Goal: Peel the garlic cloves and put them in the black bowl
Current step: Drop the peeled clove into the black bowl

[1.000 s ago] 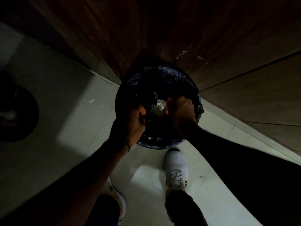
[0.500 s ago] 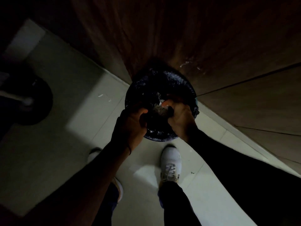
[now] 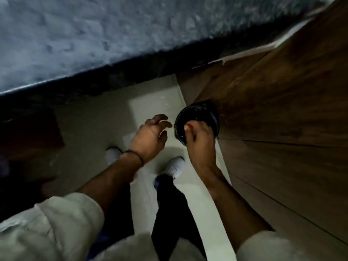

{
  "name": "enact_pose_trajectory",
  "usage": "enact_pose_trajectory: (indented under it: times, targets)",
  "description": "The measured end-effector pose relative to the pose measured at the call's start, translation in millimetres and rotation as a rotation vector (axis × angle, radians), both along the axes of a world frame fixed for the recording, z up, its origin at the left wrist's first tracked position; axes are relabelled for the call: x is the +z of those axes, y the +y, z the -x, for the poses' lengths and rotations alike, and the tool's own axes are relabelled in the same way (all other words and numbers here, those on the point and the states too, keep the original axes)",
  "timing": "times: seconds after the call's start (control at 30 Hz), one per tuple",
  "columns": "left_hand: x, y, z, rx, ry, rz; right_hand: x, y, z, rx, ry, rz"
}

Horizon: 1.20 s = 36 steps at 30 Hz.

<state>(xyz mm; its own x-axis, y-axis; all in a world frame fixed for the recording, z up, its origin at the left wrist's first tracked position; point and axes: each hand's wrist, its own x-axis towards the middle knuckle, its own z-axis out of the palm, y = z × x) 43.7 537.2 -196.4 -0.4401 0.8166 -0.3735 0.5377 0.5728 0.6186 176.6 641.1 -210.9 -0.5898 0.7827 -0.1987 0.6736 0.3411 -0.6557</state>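
Observation:
No garlic cloves and no black bowl show in this view. My left hand hangs over the floor tiles with its fingers loosely curled and holds nothing. My right hand is above the near rim of a round black bag-lined bin on the floor. Its fingers are curled and seen from the back, and nothing shows in them. A thin dark band circles my left wrist.
A dark speckled countertop fills the top, its edge overhanging the pale tiled floor. Brown wooden cabinet fronts run along the right, and the bin stands against them. My white shoes stand on the tiles below my hands.
The view has risen and swung left, and the bin now looks smaller. Both hands held a pale crumpled bundle over the bin; now they are apart, the left one drawn away and empty.

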Motion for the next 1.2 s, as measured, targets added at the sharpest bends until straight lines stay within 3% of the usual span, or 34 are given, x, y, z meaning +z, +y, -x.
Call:
enact_pose_trajectory:
  times: [0.27, 0.5, 0.83, 1.2]
  targets:
    - [148, -160, 22, 0.331, 0.176, -0.236, 140, -121, 67, 0.415, 0.169, -0.216]
    - [211, -317, 38, 0.673, 0.432, -0.392, 198, -259, 140, 0.730, 0.376, -0.277]
    - [217, -481, 70, 1.145, 0.609, -0.424, 235, -410, 244, 1.090, 0.474, -0.339]
    - [181, -566, 66, 1.752, 0.594, -0.306, 196, -549, 352, 1.720, 0.386, -0.042]
